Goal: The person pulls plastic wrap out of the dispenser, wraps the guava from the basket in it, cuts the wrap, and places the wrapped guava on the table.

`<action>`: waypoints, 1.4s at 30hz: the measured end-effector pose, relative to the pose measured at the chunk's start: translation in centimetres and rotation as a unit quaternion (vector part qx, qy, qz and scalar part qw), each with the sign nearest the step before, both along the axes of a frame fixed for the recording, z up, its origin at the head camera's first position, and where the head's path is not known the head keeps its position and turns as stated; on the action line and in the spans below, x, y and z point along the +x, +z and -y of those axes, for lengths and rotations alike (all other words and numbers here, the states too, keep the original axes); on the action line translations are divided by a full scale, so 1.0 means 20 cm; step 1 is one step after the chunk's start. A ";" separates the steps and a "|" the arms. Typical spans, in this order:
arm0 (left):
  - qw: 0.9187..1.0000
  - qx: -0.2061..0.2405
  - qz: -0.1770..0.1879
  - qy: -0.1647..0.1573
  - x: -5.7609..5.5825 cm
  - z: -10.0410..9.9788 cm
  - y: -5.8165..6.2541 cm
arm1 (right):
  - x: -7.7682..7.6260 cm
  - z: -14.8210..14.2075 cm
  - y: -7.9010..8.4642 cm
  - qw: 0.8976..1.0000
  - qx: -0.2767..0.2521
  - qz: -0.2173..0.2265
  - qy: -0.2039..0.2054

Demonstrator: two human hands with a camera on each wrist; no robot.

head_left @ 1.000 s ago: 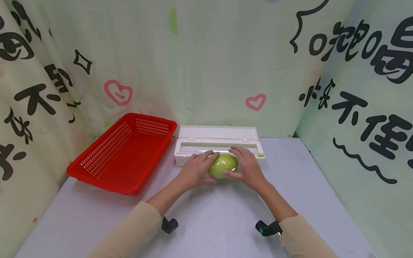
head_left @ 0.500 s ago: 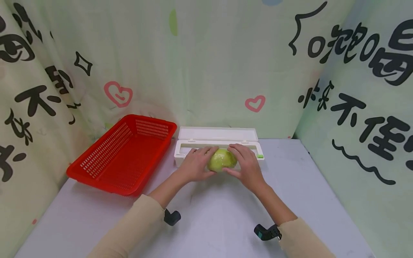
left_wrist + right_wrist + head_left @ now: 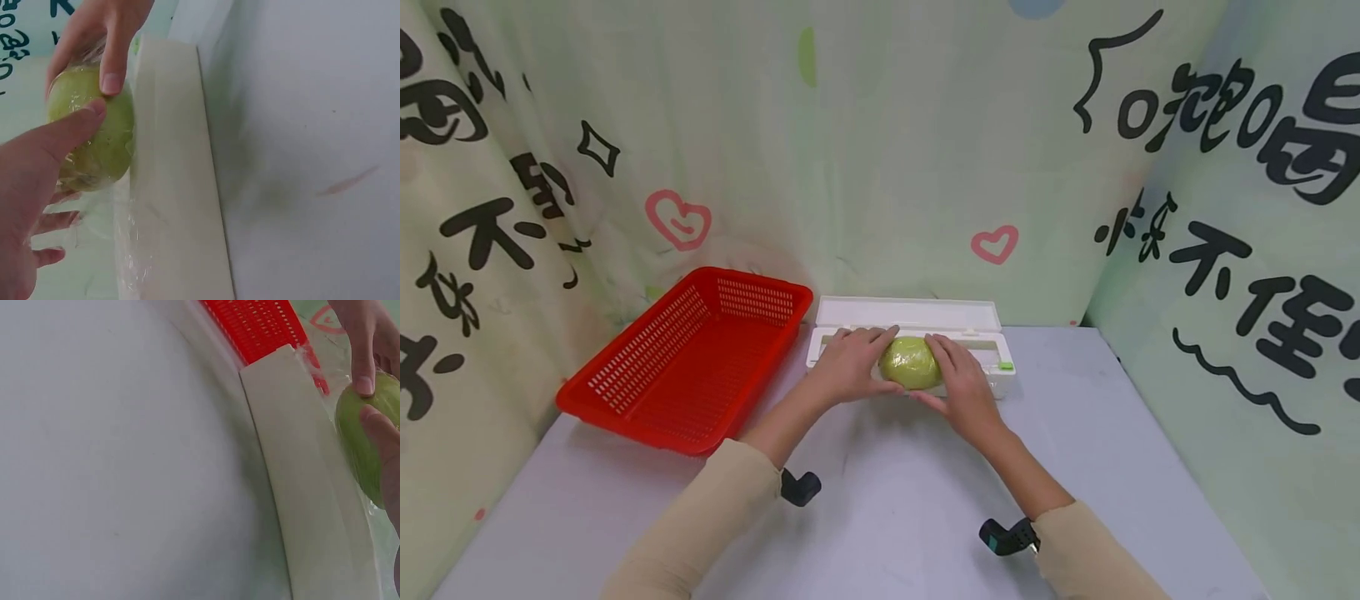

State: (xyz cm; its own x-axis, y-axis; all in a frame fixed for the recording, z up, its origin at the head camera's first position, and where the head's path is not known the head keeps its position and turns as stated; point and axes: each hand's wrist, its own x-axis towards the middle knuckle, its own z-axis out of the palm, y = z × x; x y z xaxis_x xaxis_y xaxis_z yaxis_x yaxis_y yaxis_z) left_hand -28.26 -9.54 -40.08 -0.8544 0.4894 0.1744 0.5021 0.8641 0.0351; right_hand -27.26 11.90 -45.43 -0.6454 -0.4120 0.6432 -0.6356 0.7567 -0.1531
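A round green fruit (image 3: 910, 363) in shiny clear film (image 3: 129, 250) is between two hands, over a long white box.
The fingers of the left hand (image 3: 852, 367) and the right hand (image 3: 964, 392) curve around the smooth fruit and hold it from both sides; I cannot tell if it touches the box (image 3: 178, 162), which has smooth straight walls. The red basket (image 3: 696, 367), full of small holes, stands beside on the pale table (image 3: 880, 525).

On the curtain (image 3: 895, 167) I read 不 (image 3: 482, 242) left of the left hand (image 3: 848, 368) and right of the right hand (image 3: 964, 390); other characters (image 3: 1303, 312) I can't make out.
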 end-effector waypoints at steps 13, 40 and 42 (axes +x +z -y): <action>0.991 -0.008 -0.125 0.043 0.11 -0.10 -0.12 | -0.07 0.00 0.04 0.997 0.002 0.071 -0.022; 0.984 0.163 -0.012 0.069 -0.05 -0.06 -0.24 | -0.12 -0.02 -0.02 0.989 -0.048 0.122 -0.071; 0.982 0.174 -0.004 0.079 -0.05 -0.05 -0.24 | -0.12 -0.02 -0.02 0.987 -0.056 0.127 -0.074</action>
State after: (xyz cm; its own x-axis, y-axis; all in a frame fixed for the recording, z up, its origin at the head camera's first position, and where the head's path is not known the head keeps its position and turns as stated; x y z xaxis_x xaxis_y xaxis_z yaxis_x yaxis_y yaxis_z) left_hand -29.31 -8.51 -44.81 -0.9129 0.2602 0.3144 0.3638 0.8680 0.3379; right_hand -29.71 12.21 -45.90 -0.8402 -0.2357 0.4883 -0.4486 0.8080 -0.3820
